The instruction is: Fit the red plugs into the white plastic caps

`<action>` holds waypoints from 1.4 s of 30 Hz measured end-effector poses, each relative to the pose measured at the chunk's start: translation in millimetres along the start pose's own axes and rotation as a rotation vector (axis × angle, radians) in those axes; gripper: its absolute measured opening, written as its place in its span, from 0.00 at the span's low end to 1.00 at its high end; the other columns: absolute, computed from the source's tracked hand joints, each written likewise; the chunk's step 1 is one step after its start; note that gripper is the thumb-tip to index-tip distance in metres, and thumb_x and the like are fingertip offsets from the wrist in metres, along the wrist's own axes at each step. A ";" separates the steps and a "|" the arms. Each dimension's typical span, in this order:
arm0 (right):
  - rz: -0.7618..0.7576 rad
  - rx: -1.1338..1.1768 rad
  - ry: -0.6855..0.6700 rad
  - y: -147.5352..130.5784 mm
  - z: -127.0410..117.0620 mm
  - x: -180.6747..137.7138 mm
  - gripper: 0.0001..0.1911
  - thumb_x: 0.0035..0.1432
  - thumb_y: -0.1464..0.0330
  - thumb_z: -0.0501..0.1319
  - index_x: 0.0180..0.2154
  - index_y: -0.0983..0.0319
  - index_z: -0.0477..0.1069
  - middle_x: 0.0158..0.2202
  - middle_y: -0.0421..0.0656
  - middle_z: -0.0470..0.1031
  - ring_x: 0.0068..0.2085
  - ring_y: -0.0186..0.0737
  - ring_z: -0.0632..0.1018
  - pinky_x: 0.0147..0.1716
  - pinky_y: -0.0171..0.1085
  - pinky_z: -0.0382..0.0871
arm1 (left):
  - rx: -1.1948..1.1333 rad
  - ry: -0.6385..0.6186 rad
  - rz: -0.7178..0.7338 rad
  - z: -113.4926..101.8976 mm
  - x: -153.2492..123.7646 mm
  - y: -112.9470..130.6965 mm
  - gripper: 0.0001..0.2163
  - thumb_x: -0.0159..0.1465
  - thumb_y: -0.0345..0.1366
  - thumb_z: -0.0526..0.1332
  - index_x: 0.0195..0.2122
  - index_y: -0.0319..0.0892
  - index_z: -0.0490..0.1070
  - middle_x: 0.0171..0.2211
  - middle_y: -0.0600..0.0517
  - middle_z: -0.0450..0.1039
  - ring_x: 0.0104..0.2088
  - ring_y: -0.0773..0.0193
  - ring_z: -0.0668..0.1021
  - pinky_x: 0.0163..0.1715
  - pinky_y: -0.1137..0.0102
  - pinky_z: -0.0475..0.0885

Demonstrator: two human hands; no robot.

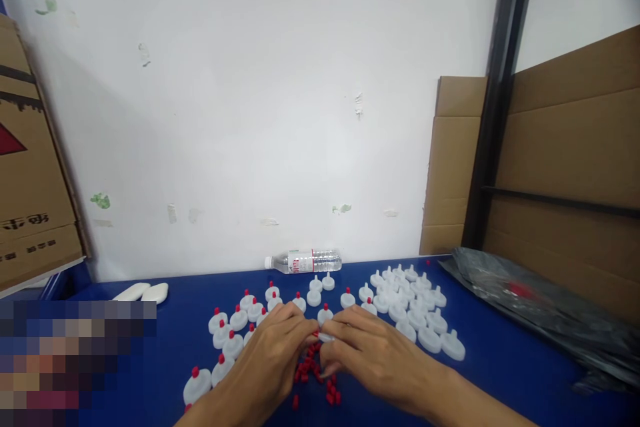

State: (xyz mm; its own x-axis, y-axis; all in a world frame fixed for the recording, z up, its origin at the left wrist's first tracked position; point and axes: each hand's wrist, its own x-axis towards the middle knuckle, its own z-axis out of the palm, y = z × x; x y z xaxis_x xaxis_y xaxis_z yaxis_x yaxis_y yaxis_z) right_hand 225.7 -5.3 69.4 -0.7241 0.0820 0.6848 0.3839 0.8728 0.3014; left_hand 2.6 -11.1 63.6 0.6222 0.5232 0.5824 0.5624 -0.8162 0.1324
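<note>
Close together over the blue table, my two hands meet around one small item. My left hand [280, 343] pinches a red cap [315, 333] at its fingertips. Within the curled fingers of my right hand [367, 350] is a white nozzle lid [327, 337], mostly hidden, its tip pointing left at the red cap. Loose red caps [307, 367] lie in a pile beneath the hands. To the left stand several white lids with red caps on their tips [233, 345]. On the right is a cluster of white nozzle lids without caps [400, 297].
A clear plastic bottle [305, 261] lies on its side against the wall. Two white rounded objects [155, 293] rest at the back left. A grey plastic bag [520, 307] covers the right side of the table [500, 383]. Cardboard [37, 167] stands at the left.
</note>
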 end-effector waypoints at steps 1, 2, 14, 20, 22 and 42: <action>0.003 -0.001 -0.006 -0.5 -0.1 -0.2 0.05 0.70 0.73 0.60 0.37 0.62 0.71 0.36 0.45 0.78 0.38 0.40 0.77 0.38 0.36 0.72 | -0.010 0.007 -0.001 1.1 -0.5 -0.2 0.13 0.73 0.23 0.48 0.34 0.43 0.65 0.30 0.52 0.69 0.33 0.61 0.68 0.30 0.67 0.60; 0.006 -0.001 -0.010 -1.2 -0.3 -0.5 0.05 0.70 0.73 0.60 0.38 0.62 0.72 0.37 0.45 0.78 0.39 0.40 0.77 0.38 0.36 0.72 | -0.019 0.015 0.001 2.4 -1.2 -0.3 0.13 0.73 0.23 0.48 0.34 0.43 0.65 0.30 0.52 0.69 0.32 0.61 0.68 0.30 0.67 0.60; 0.123 0.081 -0.036 8.0 1.8 -0.3 0.07 0.72 0.64 0.58 0.45 0.60 0.72 0.48 0.45 0.80 0.47 0.42 0.79 0.49 0.42 0.72 | 0.054 0.060 0.045 -10.5 6.2 0.8 0.11 0.74 0.24 0.50 0.40 0.42 0.70 0.33 0.51 0.71 0.36 0.60 0.69 0.35 0.65 0.64; 0.340 0.085 -0.097 11.7 -14.2 1.1 0.17 0.72 0.62 0.58 0.58 0.58 0.66 0.62 0.52 0.71 0.57 0.50 0.75 0.55 0.52 0.70 | 0.435 0.036 0.081 -13.1 4.2 -22.9 0.13 0.69 0.19 0.53 0.48 0.39 0.71 0.39 0.46 0.74 0.44 0.52 0.70 0.43 0.58 0.67; 0.390 0.076 -0.098 13.5 -15.6 -0.5 0.15 0.72 0.65 0.55 0.58 0.58 0.66 0.61 0.52 0.72 0.57 0.49 0.75 0.56 0.53 0.68 | 0.520 -0.037 0.055 -12.8 3.3 -28.8 0.13 0.67 0.18 0.54 0.45 0.40 0.73 0.40 0.46 0.74 0.45 0.51 0.71 0.43 0.57 0.68; 0.573 0.030 -0.493 67.4 28.1 23.7 0.30 0.75 0.50 0.42 0.52 0.58 0.77 0.45 0.50 0.83 0.53 0.54 0.79 0.58 0.63 0.61 | 0.344 -0.180 -0.069 -14.6 0.1 -23.4 0.06 0.71 0.28 0.60 0.38 0.45 0.75 0.39 0.52 0.75 0.45 0.56 0.73 0.48 0.58 0.67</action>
State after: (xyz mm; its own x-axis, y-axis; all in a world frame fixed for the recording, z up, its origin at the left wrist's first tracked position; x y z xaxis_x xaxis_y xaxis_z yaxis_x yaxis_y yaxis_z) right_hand 218.2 69.0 87.4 -0.5911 0.7264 0.3506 0.7668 0.6409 -0.0350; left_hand -18.4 4.4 72.3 0.6450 0.6336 0.4273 0.7368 -0.6639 -0.1277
